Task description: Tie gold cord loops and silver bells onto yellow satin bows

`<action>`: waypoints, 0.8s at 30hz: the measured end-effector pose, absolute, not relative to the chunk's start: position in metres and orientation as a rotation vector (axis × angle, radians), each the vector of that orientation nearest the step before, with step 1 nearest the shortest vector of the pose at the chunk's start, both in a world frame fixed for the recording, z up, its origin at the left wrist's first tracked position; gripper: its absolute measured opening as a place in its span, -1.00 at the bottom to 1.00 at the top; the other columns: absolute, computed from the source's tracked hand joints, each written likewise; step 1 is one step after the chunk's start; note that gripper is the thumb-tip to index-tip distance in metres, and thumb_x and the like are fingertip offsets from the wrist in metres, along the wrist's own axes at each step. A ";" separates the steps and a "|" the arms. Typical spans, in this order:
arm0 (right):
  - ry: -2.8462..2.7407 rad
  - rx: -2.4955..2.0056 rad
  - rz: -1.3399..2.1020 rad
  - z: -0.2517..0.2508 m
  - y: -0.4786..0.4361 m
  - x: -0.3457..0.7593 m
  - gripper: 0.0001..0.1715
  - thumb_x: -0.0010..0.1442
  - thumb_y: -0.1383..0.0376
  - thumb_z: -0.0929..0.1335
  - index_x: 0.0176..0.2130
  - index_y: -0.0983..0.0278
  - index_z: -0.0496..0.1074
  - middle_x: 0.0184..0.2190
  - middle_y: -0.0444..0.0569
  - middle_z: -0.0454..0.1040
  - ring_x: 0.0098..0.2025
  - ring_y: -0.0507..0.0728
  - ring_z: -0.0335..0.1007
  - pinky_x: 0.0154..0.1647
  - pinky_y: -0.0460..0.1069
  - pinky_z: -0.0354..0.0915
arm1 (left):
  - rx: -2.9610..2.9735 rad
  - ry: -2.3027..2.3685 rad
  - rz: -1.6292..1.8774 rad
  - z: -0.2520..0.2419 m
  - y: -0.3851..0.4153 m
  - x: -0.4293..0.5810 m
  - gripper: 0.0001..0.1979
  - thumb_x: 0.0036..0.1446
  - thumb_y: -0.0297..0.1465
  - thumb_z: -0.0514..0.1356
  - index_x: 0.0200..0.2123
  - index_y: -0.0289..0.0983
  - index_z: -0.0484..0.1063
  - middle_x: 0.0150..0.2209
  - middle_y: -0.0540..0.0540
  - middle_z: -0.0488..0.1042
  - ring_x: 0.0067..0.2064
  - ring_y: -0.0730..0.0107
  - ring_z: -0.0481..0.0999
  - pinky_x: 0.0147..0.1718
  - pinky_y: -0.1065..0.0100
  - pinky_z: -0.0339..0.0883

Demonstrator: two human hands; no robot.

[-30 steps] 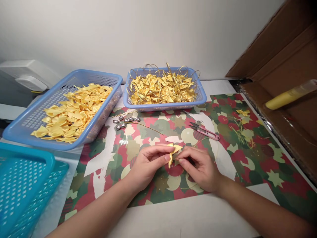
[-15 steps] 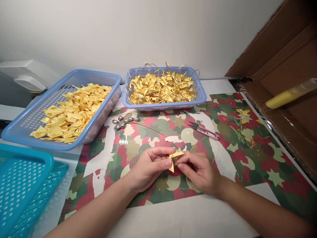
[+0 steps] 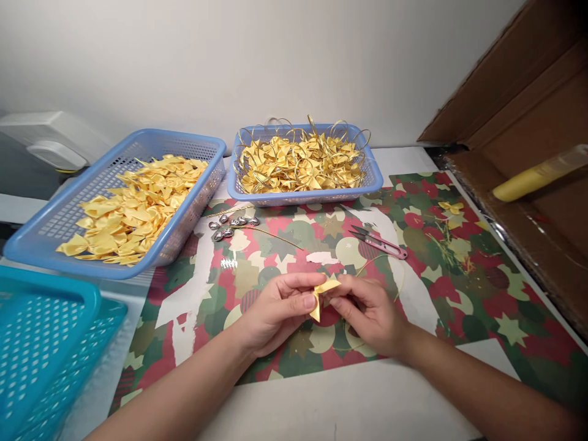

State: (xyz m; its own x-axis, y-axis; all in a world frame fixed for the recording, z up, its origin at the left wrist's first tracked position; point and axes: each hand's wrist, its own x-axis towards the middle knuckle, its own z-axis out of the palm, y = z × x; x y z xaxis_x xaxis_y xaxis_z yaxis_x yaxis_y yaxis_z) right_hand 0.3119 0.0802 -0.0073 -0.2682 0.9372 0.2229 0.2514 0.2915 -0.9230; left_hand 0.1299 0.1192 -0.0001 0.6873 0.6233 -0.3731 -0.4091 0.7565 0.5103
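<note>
A small yellow satin ribbon bow (image 3: 324,289) is pinched between the thumb and fingers of my left hand (image 3: 287,306), over the patterned mat. Close on its right, my right hand (image 3: 370,309) is closed in a pinch, thumb against forefinger. A thin gold cord (image 3: 377,260) loops out from behind my right hand; its end at the fingertips is hidden. Past my hands lie pink-handled thread snips (image 3: 379,244), blades pointing left. Several small silver bells (image 3: 228,226) form a cluster at the left, and a cut length of gold cord (image 3: 275,236) runs from them.
One blue basket (image 3: 151,269) holds yellow bows; another blue basket (image 3: 305,197) at the back holds bows with gold cord loops. A teal basket (image 3: 87,294) stands at the left. Thread scraps (image 3: 452,242) litter the mat's right side, beside a cardboard box (image 3: 523,92).
The bow has tilted slightly in my left fingers. My right fingertips have shifted a little up beside it. Everything else stays in place.
</note>
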 end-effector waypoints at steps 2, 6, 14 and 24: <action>-1.705 -1.091 1.019 -0.008 0.080 0.312 -0.83 0.27 0.42 0.25 -0.38 0.27 0.32 -0.55 -0.17 0.33 -0.53 -0.04 0.17 -0.51 -0.12 0.15 | 0.413 0.549 0.606 0.000 0.119 0.129 -0.76 -0.14 -0.43 0.48 -0.30 -0.17 0.64 -0.32 0.02 0.65 -0.27 0.52 0.58 -0.20 0.51 0.35; -1.693 -1.076 1.028 -0.009 0.080 0.313 -0.84 0.26 0.41 0.25 -0.38 0.26 0.31 -0.56 -0.17 0.34 -0.54 -0.05 0.17 -0.52 -0.13 0.15 | 0.433 0.532 0.617 -0.001 0.118 0.129 -0.76 -0.11 -0.41 0.47 -0.29 -0.15 0.64 -0.30 0.02 0.65 -0.22 0.48 0.58 -0.14 0.47 0.33; -1.696 -1.043 1.026 -0.009 0.080 0.313 -0.84 0.26 0.43 0.25 -0.37 0.26 0.32 -0.56 -0.18 0.33 -0.54 -0.06 0.16 -0.51 -0.13 0.15 | 0.413 0.536 0.619 -0.002 0.119 0.128 -0.76 -0.11 -0.44 0.46 -0.29 -0.16 0.64 -0.31 0.01 0.64 -0.26 0.50 0.56 -0.17 0.48 0.32; -1.695 -1.050 1.024 -0.008 0.080 0.313 -0.83 0.25 0.46 0.25 -0.37 0.26 0.30 -0.55 -0.20 0.31 -0.52 -0.06 0.14 -0.49 -0.14 0.12 | 0.422 0.541 0.612 -0.002 0.118 0.129 -0.76 -0.12 -0.43 0.47 -0.29 -0.16 0.65 -0.31 0.02 0.65 -0.25 0.50 0.57 -0.19 0.50 0.32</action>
